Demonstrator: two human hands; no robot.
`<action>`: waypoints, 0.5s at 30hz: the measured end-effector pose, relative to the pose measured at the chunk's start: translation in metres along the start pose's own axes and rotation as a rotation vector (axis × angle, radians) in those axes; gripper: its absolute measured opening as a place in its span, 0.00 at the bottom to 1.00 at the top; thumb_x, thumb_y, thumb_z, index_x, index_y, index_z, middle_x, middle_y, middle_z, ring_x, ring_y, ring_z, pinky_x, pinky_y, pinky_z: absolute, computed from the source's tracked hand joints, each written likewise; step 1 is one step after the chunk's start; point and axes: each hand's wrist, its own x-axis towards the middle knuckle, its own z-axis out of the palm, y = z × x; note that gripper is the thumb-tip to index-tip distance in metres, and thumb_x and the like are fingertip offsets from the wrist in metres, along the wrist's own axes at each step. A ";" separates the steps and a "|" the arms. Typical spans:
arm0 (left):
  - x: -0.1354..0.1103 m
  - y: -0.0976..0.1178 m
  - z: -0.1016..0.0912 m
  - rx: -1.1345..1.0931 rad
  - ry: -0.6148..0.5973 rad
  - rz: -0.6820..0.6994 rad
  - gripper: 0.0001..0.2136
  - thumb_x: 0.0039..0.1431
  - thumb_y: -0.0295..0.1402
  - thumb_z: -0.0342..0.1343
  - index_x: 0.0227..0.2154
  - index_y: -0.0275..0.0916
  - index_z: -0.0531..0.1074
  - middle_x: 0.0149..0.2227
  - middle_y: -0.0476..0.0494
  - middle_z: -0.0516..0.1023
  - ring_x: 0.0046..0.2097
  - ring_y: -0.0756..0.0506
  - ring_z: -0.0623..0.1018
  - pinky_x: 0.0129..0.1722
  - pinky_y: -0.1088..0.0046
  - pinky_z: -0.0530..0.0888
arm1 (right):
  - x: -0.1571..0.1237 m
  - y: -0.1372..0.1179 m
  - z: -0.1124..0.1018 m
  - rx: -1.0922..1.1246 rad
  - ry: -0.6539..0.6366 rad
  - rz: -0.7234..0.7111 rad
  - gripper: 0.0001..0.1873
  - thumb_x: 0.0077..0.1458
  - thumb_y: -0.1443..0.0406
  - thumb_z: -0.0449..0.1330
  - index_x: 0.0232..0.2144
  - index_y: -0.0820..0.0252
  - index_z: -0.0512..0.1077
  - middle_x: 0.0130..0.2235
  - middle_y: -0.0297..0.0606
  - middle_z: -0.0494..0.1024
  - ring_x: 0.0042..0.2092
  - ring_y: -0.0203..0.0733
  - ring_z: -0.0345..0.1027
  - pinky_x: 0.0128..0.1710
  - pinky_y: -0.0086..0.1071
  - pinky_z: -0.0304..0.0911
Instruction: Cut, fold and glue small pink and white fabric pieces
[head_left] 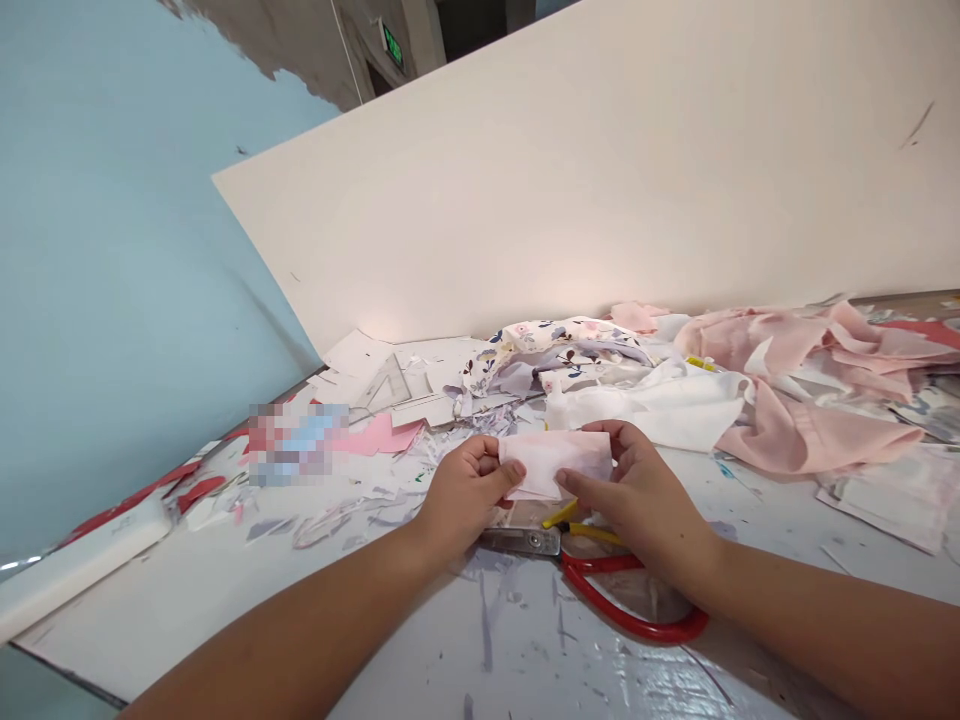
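— Where's the patch point(555, 462)?
— Just above the worktop point(225, 600), over the scissors point(637, 612). The left hand point(461, 492) and right hand point(637, 497) each pinch one end, fingers point(511, 472) closed on it.
— What step is that?
— Holding it spread, I'd judge. It calls for a light, even pull.

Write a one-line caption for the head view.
Left hand and right hand hold a small pink fabric piece above red-handled scissors on a scrap-littered table.
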 end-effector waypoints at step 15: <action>0.001 -0.008 0.002 -0.064 0.004 0.035 0.13 0.44 0.32 0.61 0.33 0.38 0.65 0.28 0.49 0.74 0.26 0.53 0.72 0.26 0.76 0.69 | 0.002 0.004 0.000 -0.046 0.034 -0.012 0.25 0.41 0.58 0.62 0.40 0.54 0.56 0.29 0.30 0.70 0.24 0.38 0.68 0.22 0.31 0.65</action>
